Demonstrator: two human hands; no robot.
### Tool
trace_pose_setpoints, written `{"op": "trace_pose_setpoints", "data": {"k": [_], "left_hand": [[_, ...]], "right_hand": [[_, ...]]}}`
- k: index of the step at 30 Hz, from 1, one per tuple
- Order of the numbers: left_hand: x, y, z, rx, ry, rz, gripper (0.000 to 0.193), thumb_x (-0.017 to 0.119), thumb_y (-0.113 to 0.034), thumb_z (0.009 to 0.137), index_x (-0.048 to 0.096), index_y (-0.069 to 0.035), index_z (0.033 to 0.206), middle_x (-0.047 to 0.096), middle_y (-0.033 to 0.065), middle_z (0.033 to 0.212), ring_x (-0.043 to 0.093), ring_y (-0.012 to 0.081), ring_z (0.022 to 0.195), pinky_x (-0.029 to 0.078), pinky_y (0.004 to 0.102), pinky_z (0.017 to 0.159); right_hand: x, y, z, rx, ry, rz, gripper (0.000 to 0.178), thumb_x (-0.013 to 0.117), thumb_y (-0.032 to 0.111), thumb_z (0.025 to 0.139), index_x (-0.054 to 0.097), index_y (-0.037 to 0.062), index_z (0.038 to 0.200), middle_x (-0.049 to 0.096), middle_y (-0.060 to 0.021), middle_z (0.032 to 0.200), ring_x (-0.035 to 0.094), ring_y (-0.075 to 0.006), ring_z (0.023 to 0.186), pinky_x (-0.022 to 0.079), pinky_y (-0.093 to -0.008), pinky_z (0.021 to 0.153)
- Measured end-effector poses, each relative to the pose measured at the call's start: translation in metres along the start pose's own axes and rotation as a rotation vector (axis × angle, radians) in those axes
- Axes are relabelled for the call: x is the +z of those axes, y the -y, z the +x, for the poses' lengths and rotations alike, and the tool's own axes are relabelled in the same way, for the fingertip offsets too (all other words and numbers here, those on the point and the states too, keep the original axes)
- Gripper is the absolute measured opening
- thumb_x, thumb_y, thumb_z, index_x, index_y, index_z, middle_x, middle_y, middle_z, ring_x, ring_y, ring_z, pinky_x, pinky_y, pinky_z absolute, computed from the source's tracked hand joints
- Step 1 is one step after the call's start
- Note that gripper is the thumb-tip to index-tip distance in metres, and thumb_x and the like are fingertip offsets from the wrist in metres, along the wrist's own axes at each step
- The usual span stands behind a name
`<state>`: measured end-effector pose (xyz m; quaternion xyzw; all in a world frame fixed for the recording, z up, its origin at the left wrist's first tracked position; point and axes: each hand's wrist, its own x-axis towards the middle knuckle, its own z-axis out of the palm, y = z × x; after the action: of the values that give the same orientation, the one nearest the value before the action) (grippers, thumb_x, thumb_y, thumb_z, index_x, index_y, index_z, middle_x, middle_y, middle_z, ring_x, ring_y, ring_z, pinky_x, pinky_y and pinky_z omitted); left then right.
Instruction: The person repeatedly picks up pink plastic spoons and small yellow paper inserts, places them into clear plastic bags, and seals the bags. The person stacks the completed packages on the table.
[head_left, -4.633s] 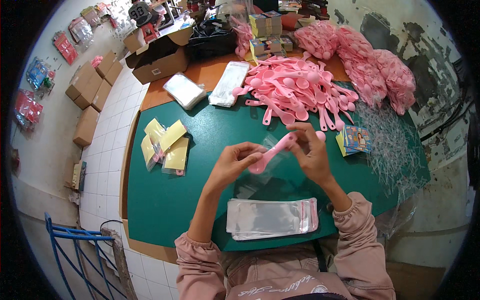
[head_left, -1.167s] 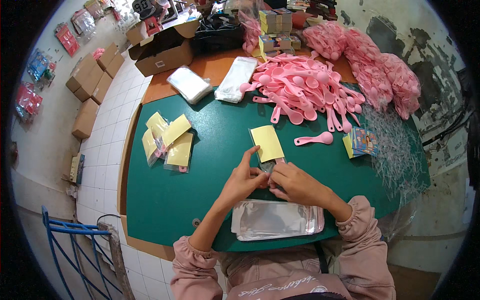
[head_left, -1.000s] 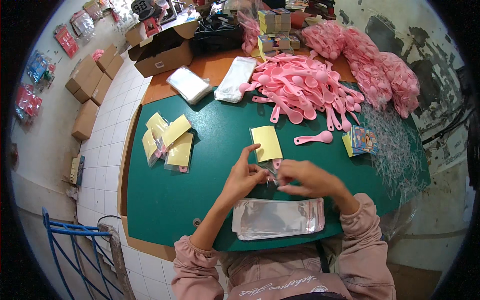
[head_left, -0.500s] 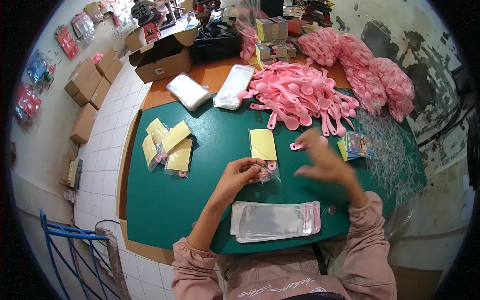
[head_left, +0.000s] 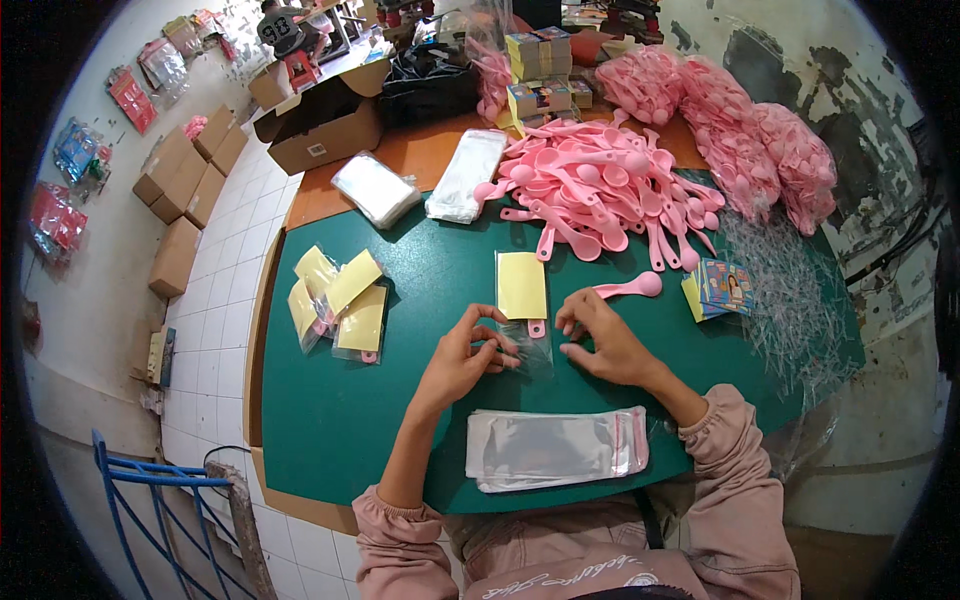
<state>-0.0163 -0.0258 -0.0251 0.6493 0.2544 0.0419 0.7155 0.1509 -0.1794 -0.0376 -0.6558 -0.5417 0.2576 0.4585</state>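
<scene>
Yellow-carded packet [head_left: 522, 287], long axis near to far on the tabletop [head_left: 360, 440], lies right of the closer left hand [head_left: 460, 365], left of the right hand [head_left: 610, 348], both grips parted

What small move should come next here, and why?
Probably folding the near end of the clear bag up toward the yellow card: that end extends past the card and pink handle, with the left hand and right hand on either side.
</scene>
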Motion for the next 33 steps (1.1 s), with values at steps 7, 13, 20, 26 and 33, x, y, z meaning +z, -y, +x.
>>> {"op": "trace_pose_setpoints", "data": {"k": [7, 13, 20, 26, 33], "left_hand": [[0.004, 0.006, 0.004, 0.252, -0.107, 0.385, 0.015, 0.057, -0.005, 0.081, 0.053, -0.002, 0.095, 0.061, 0.0046, 0.087, 0.06, 0.0107, 0.076, 0.045, 0.0208, 0.061], [0.005, 0.004, 0.001, 0.145, -0.096, 0.099, 0.017, 0.061, -0.011, 0.082, 0.053, -0.004, 0.095, 0.06, 0.002, 0.087, 0.058, 0.0083, 0.077, 0.044, 0.0184, 0.061], [0.012, 0.013, 0.006, 0.301, -0.218, 0.353, 0.016, 0.063, -0.01, 0.08, 0.055, -0.001, 0.09, 0.058, 0.0025, 0.083, 0.056, 0.0092, 0.073, 0.047, 0.0221, 0.061], [0.013, 0.011, 0.006, 0.253, -0.247, 0.461, 0.015, 0.065, -0.013, 0.078, 0.059, -0.001, 0.084, 0.059, 0.0016, 0.078, 0.053, 0.007, 0.067, 0.045, 0.0227, 0.06], [0.017, 0.013, 0.007, 0.283, -0.319, 0.54, 0.017, 0.065, -0.015, 0.079, 0.058, 0.0, 0.083, 0.059, 0.0025, 0.077, 0.055, 0.0075, 0.066, 0.046, 0.0237, 0.06]], "right_hand": [[0.016, 0.006, -0.001, -0.104, 0.027, -0.191, 0.045, 0.067, 0.005, 0.066, 0.045, 0.0011, 0.105, 0.037, -0.0158, 0.103, 0.047, -0.0322, 0.098, 0.043, -0.0363, 0.084], [0.018, -0.001, 0.005, -0.086, -0.114, -0.01, 0.022, 0.062, 0.001, 0.074, 0.051, 0.0006, 0.093, 0.042, -0.0099, 0.093, 0.052, -0.0201, 0.083, 0.046, -0.0279, 0.072], [0.017, -0.014, 0.0, 0.129, -0.028, 0.472, 0.013, 0.058, 0.006, 0.082, 0.05, 0.0002, 0.09, 0.049, -0.0041, 0.088, 0.056, -0.0104, 0.076, 0.048, -0.0231, 0.066], [0.016, -0.009, 0.001, 0.249, -0.05, 0.675, 0.01, 0.052, 0.007, 0.087, 0.048, -0.0014, 0.09, 0.055, -0.0078, 0.084, 0.06, -0.0138, 0.076, 0.052, -0.0255, 0.067], [0.023, -0.007, 0.003, 0.332, -0.211, 0.575, 0.01, 0.051, 0.004, 0.086, 0.046, -0.0043, 0.089, 0.057, -0.0106, 0.072, 0.063, -0.0177, 0.061, 0.053, -0.026, 0.052]]}}
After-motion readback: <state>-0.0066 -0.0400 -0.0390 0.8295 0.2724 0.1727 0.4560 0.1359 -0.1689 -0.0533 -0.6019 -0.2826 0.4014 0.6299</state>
